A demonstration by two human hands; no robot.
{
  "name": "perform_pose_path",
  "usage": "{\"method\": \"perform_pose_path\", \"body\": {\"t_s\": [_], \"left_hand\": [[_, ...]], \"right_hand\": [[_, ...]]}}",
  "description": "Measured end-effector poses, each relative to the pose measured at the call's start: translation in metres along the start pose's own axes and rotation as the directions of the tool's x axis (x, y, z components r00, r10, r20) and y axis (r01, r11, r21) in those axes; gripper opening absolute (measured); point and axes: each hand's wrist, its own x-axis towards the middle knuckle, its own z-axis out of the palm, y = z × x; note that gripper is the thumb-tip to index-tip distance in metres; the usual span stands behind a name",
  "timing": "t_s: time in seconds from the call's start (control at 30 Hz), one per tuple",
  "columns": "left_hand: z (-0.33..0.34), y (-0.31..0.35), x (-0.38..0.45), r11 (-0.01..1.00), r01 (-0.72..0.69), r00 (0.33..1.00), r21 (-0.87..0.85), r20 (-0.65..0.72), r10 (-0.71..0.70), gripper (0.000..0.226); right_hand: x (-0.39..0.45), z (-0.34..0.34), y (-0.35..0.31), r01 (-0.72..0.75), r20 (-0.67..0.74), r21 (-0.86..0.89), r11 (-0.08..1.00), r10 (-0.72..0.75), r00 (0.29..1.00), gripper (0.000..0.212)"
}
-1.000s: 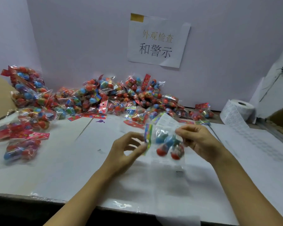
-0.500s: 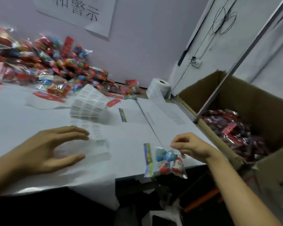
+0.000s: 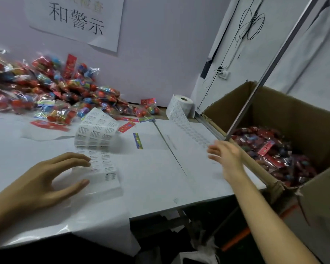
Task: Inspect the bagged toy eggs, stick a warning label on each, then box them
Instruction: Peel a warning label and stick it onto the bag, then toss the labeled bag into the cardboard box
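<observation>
Head view: our right hand (image 3: pixel 225 155) is empty with loose fingers beside the half-filled box (image 3: pixel 293 115); our left hand (image 3: pixel 46 180), fingers spread, touches the label strip (image 3: pixel 101 155); a big pile of bags (image 3: pixel 51 94) remains at the worktop's (image 3: pixel 160 180) far edge.

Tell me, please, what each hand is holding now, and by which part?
Nothing is held. The right hand is empty with fingers spread; the left hand is open, its fingertips at the label strip.

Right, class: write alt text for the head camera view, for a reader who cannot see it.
Two empty open hands over a white table: left hand by a label sheet, right hand beside a cardboard box of bagged toy eggs. More bags piled behind.
</observation>
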Motion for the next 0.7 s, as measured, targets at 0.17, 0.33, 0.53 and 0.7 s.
{"method": "perform_pose_path", "body": {"t_s": [0.17,0.33,0.53,0.7], "left_hand": [[-0.015,0.019,0.001,0.997,-0.064,0.977,-0.048,-0.206,0.053,0.037],[-0.028,0.039,0.001,0.991,-0.069,0.937,-0.115,-0.349,0.025,0.027],[-0.042,0.041,-0.002,0.964,0.142,0.815,-0.223,-0.526,-0.242,0.016],[-0.050,0.031,0.001,0.876,0.327,0.702,-0.354,-0.530,-0.476,0.011]], "right_hand": [[-0.044,0.117,0.003,0.208,0.493,-0.161,0.965,-0.104,0.864,0.007],[-0.100,0.222,-0.001,0.435,0.826,-0.081,0.897,-0.184,0.533,0.006],[-0.147,0.311,-0.003,0.609,0.930,-0.062,0.791,-0.176,0.323,0.016],[-0.147,0.343,0.036,0.710,0.906,-0.211,0.672,-0.138,0.400,0.038]]}}
